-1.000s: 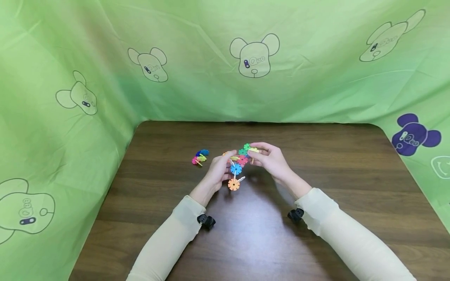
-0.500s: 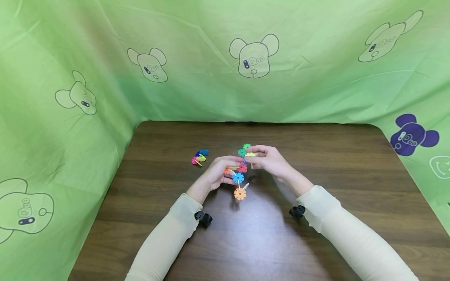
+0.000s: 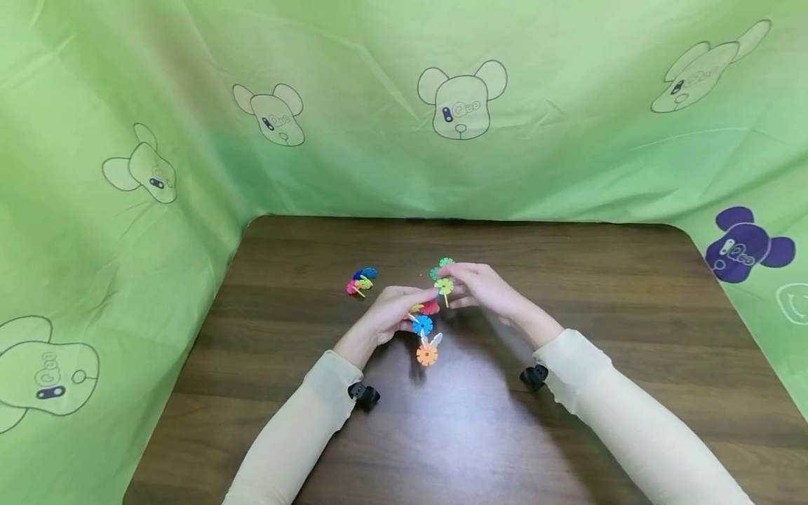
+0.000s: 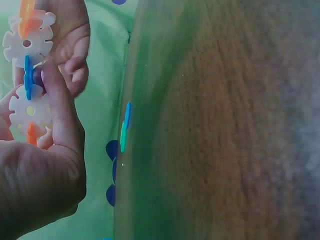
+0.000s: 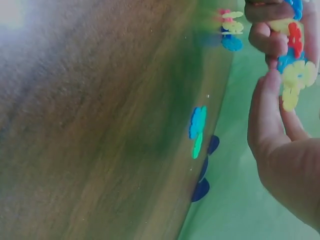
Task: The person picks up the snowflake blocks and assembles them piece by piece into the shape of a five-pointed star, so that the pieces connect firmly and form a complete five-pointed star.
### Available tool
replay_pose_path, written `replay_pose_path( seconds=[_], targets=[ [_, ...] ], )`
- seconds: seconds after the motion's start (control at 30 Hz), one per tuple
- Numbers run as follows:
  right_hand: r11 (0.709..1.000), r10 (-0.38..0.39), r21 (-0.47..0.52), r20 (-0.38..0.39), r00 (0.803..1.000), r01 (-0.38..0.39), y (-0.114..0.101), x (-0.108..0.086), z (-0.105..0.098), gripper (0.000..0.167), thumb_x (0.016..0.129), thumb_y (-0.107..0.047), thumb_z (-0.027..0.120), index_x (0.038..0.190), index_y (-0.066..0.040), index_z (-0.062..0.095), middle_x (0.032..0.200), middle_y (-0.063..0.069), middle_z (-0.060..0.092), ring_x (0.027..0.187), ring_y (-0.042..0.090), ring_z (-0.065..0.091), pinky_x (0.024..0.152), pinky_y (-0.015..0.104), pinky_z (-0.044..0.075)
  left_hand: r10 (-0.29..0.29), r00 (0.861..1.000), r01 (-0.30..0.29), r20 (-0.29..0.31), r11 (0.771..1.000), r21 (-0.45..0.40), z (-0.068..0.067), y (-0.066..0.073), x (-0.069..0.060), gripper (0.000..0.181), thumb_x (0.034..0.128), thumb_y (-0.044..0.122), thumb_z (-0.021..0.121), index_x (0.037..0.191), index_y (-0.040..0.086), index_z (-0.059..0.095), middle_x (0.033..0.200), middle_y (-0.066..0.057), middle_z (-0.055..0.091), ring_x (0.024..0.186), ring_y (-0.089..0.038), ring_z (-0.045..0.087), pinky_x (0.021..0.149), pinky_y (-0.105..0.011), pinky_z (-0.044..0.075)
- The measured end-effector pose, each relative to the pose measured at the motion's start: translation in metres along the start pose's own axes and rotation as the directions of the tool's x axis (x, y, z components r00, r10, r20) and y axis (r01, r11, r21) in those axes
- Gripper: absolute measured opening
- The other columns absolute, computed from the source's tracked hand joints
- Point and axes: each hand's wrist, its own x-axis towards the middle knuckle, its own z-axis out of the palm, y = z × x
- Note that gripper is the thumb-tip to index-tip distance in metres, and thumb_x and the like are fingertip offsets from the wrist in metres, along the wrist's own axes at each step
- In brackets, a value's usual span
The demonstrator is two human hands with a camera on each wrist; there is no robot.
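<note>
A chain of joined notched discs is held up between both hands: an orange disc (image 3: 426, 354) at its near end, a blue disc (image 3: 422, 325), a red disc (image 3: 430, 307) and a yellow-green disc (image 3: 445, 286). My left hand (image 3: 385, 312) grips the middle of the chain, its fingers partly hidden behind the pieces. At the other end my right hand (image 3: 495, 293) pinches the part by the yellow-green disc. The right wrist view shows my right hand (image 5: 287, 155) with its fingertips against a blue piece (image 5: 285, 62) beside yellow discs (image 5: 299, 74).
A small cluster of pink, yellow and blue discs (image 3: 369, 273) lies on the wooden table (image 3: 303, 337), left of the hands. Green discs (image 3: 446, 262) lie behind the right hand. A green printed cloth (image 3: 353, 168) stands around the table's back and sides.
The left hand and the chain have come nearer the front edge. The right hand has shifted slightly left and nearer with the yellow-green disc, while the green discs stay behind on the table.
</note>
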Motion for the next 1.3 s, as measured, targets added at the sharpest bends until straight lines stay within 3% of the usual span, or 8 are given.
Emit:
replay_pose_path(
  seconds=[0.13,0.2,0.37,0.53,0.73,0.9,1.0,1.3],
  targets=[
    [0.968,-0.010,-0.250,-0.105,0.994,-0.017,0.006,0.012,-0.017,0.052,0.109,-0.036,0.053,0.139,0.007,0.057,0.130,0.028,0.064,0.109,0.036,0.066,0.091,0.046,0.059,0.015,0.998,-0.016,-0.055,1.000,-0.018,-0.006,-0.001,-0.003,0.044,0.0947,0.035,0.076,0.121,0.000,0.073,0.091,0.001,0.071,0.073,-0.010,0.065,0.063,-0.026,0.059],
    [0.896,-0.013,-0.441,-0.148,0.989,-0.054,0.012,0.019,-0.024,0.048,0.105,-0.035,0.061,0.136,0.002,0.062,0.122,0.024,0.068,0.109,0.035,0.065,0.093,0.048,0.057,0.018,0.996,-0.020,-0.083,1.000,-0.018,-0.009,-0.001,-0.006,0.046,0.0946,0.036,0.076,0.125,0.002,0.072,0.096,0.001,0.070,0.076,-0.011,0.064,0.064,-0.027,0.059],
    [0.642,-0.063,-0.765,-0.122,0.991,-0.053,0.023,0.032,-0.028,0.050,0.094,-0.040,0.075,0.129,-0.005,0.070,0.114,0.014,0.072,0.109,0.032,0.065,0.093,0.052,0.052,0.029,0.994,-0.032,-0.108,0.999,-0.028,-0.016,0.001,-0.011,0.047,0.0967,0.037,0.073,0.130,0.004,0.070,0.107,-0.002,0.068,0.076,-0.013,0.062,0.066,-0.029,0.059],
    [0.567,-0.087,-0.823,-0.094,0.992,-0.028,0.024,0.037,-0.023,0.039,0.090,-0.033,0.081,0.115,-0.003,0.074,0.106,0.012,0.073,0.102,0.031,0.067,0.089,0.053,0.053,0.037,0.994,-0.043,-0.100,0.998,-0.054,-0.019,0.002,-0.013,0.047,0.0981,0.037,0.071,0.131,0.003,0.068,0.114,-0.005,0.067,0.080,-0.015,0.062,0.069,-0.032,0.060],
    [0.654,-0.030,-0.756,-0.055,0.998,-0.022,0.023,0.038,-0.021,0.029,0.092,-0.023,0.080,0.106,-0.003,0.065,0.100,0.010,0.069,0.096,0.028,0.064,0.089,0.047,0.051,0.032,0.990,-0.046,-0.137,0.994,-0.099,-0.020,0.001,-0.012,0.042,0.0980,0.034,0.069,0.127,0.004,0.069,0.112,-0.004,0.066,0.078,-0.016,0.063,0.068,-0.033,0.060],
    [0.874,-0.040,-0.485,-0.014,0.999,0.028,0.023,0.029,-0.010,0.022,0.095,-0.013,0.077,0.106,0.004,0.069,0.094,0.014,0.071,0.087,0.025,0.069,0.081,0.037,0.059,0.049,0.988,-0.071,-0.146,0.987,-0.145,-0.020,-0.003,-0.011,0.040,0.0977,0.029,0.067,0.124,-0.002,0.067,0.093,-0.001,0.064,0.061,-0.011,0.060,0.059,-0.029,0.059],
    [0.962,-0.020,-0.272,0.011,1.000,0.022,0.016,0.015,-0.002,0.022,0.098,-0.011,0.073,0.108,0.009,0.070,0.093,0.020,0.073,0.083,0.027,0.071,0.077,0.035,0.062,0.066,0.987,-0.086,-0.146,0.987,-0.139,-0.015,-0.002,-0.009,0.044,0.0973,0.028,0.065,0.126,-0.006,0.064,0.093,-0.003,0.062,0.061,-0.012,0.058,0.055,-0.028,0.059],
    [0.986,0.029,-0.166,0.025,0.999,-0.024,0.007,-0.009,0.009,0.024,0.101,-0.016,0.070,0.104,0.008,0.070,0.088,0.018,0.073,0.074,0.019,0.067,0.067,0.029,0.060,0.091,0.978,-0.107,-0.188,0.991,-0.079,-0.002,-0.003,-0.005,0.035,0.0957,0.029,0.064,0.115,-0.001,0.067,0.108,-0.005,0.059,0.078,-0.016,0.059,0.064,-0.032,0.059]
  ],
)
